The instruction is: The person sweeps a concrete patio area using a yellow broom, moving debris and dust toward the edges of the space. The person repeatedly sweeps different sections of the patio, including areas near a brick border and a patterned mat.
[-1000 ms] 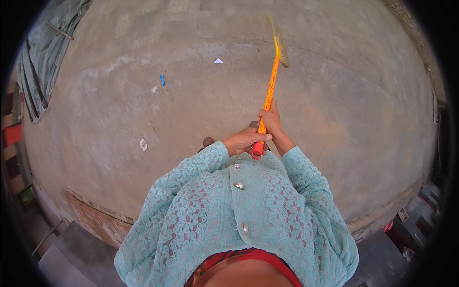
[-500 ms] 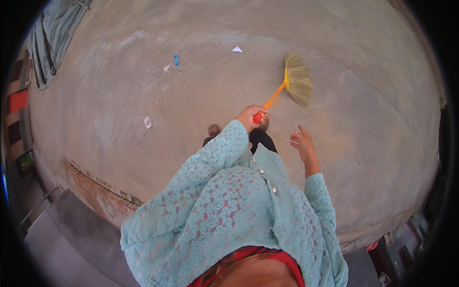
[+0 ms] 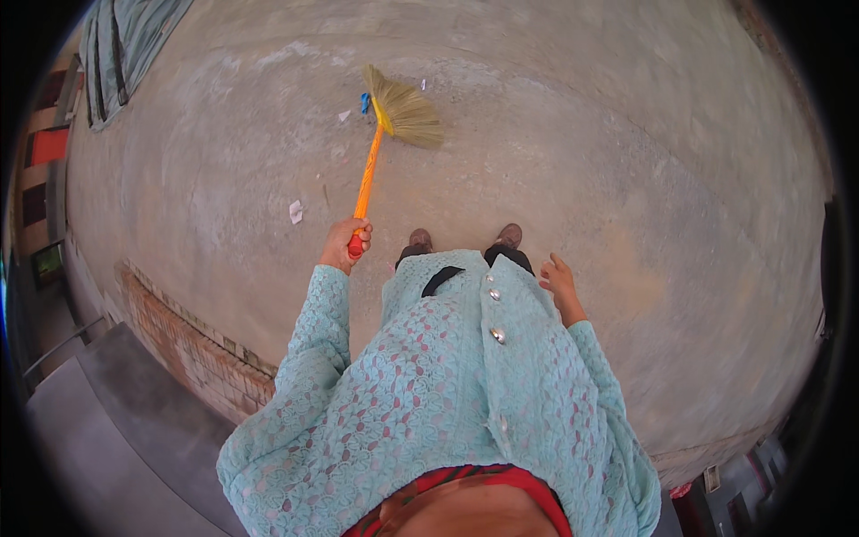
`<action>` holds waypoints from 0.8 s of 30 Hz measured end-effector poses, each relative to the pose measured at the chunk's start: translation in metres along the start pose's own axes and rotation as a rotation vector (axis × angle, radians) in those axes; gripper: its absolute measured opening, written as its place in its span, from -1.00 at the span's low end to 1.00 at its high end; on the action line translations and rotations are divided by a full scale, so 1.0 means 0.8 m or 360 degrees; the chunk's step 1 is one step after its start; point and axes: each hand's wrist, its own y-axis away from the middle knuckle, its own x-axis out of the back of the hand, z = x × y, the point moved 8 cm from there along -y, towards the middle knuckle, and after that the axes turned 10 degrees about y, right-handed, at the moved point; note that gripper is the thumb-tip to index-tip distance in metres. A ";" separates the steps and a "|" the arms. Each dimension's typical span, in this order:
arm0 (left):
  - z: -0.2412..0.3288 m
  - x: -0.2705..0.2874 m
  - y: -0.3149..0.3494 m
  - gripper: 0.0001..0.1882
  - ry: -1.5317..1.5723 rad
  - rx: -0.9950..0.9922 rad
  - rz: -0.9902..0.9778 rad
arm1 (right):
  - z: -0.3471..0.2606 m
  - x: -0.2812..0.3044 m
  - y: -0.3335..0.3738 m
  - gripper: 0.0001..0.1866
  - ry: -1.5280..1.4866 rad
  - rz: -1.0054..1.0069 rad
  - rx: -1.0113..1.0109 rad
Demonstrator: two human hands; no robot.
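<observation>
My left hand (image 3: 341,245) is closed around the red-capped end of a broom (image 3: 367,179) with an orange handle. Its straw bristles fan out on the floor ahead, toward the right of the handle. Close beside the bristles lies a small blue scrap (image 3: 365,103), and a white paper piece (image 3: 344,115) is left of it. Another white bit (image 3: 423,85) shows just past the bristles. A crumpled paper (image 3: 296,212) rests on the floor left of my left hand. My right hand (image 3: 560,286) hangs at my side with nothing in it, fingers loosely apart.
Grey concrete floor (image 3: 626,179) stretches all around my brown shoes (image 3: 508,235). A low brick edge (image 3: 192,349) runs along the near left, with a grey surface (image 3: 98,438) beyond it. Draped grey-blue cloth (image 3: 134,54) hangs at the far left.
My left hand has swung the broom leftward, from the right side to beside the blue scrap. The far white piece is now partly out of sight. My right hand stays low at my side.
</observation>
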 end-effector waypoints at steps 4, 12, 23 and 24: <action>0.048 0.026 0.054 -0.82 0.0002 -0.0199 -0.0017 | 0.024 -0.002 -0.008 -0.43 0.0035 -0.0021 -0.0048; 0.038 0.001 0.174 -0.66 0.0112 -0.0142 -0.0270 | 0.071 0.000 -0.037 -0.42 0.0111 0.0022 0.0049; -0.112 -0.139 0.046 -0.74 -0.0128 0.0468 -0.0673 | 0.060 0.012 0.000 -0.45 0.0022 -0.0042 -0.0028; -0.128 -0.155 0.024 -0.76 -0.0188 0.0492 -0.0646 | 0.062 0.015 0.005 -0.45 -0.0006 -0.0028 -0.0026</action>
